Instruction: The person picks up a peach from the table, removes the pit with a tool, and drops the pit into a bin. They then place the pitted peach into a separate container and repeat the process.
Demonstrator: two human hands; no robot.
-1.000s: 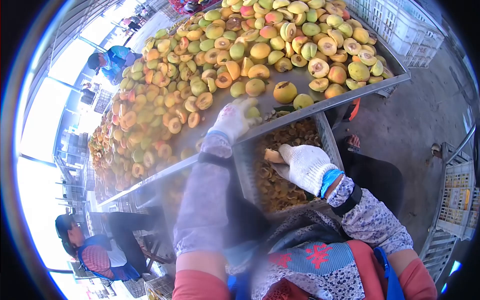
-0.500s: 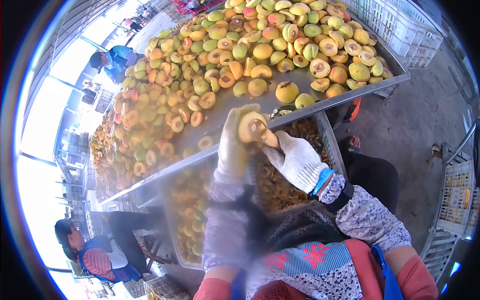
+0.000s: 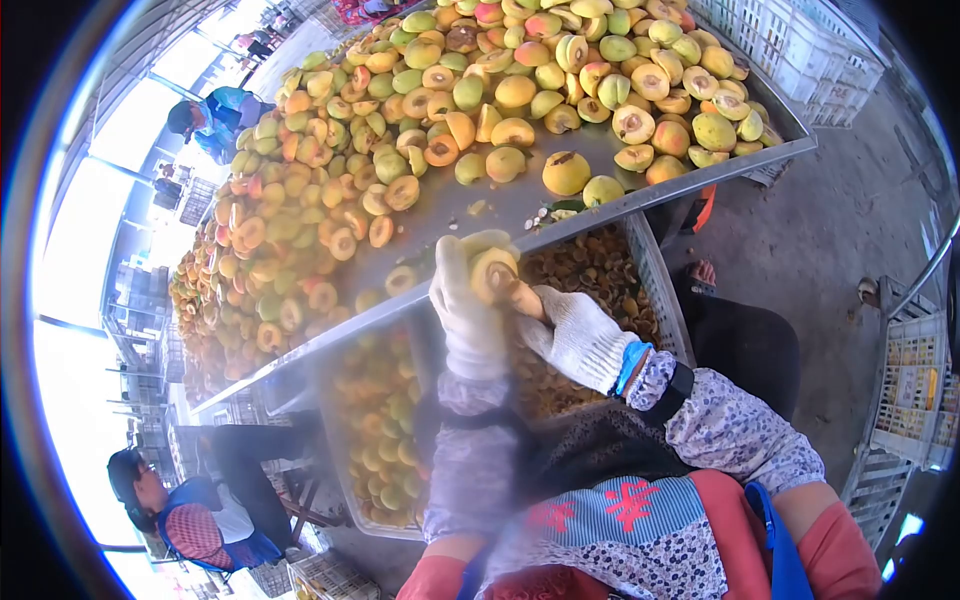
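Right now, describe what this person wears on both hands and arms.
The left hand and right hand wear white knitted work gloves. The right glove ends in a blue cuff. Pale floral-print sleeve covers run up both forearms, the left one blurred. The right has a black band near the wrist. Pinkish-red sleeves show above the elbows.

Heaped fruit (image 3: 400,130) lies on the table (image 3: 470,205), its near edge overhanging the fruit crate (image 3: 335,450) leftward and pit crate (image 3: 655,285) rightward, the held fruit (image 3: 493,272) above both
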